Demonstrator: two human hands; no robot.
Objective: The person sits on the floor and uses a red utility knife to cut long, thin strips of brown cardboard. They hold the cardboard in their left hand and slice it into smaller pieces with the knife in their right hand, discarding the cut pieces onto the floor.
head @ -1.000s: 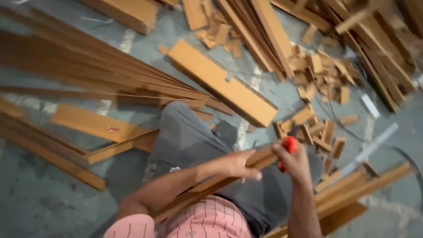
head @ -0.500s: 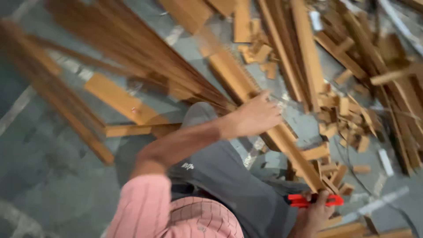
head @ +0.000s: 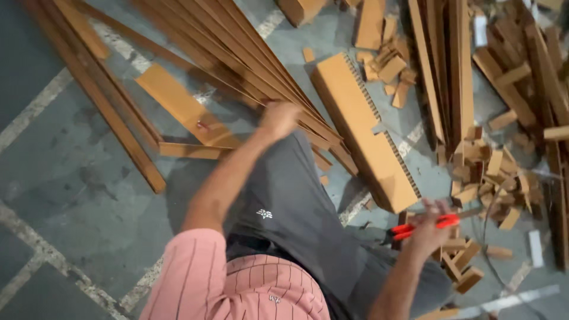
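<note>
My left hand (head: pixel 278 120) is closed on the ends of the long wood strips (head: pixel 237 53) fanning away from it. My right hand (head: pixel 428 228) grips a red cutter (head: pixel 424 226), scrap blocks (head: pixel 492 172) just beyond; bare floor (head: pixel 77 195) lies open to my left.

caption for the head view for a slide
Left hand on long wooden strips, right hand gripping a red-handled tool.

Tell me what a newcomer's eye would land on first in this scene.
First, the fan of long wooden strips spread over the grey floor at upper left, where the left hand reaches their ends. Next, the bright red tool gripped in the right hand at lower right, beside a thick honeycomb-edged board and scattered offcut blocks.
</note>
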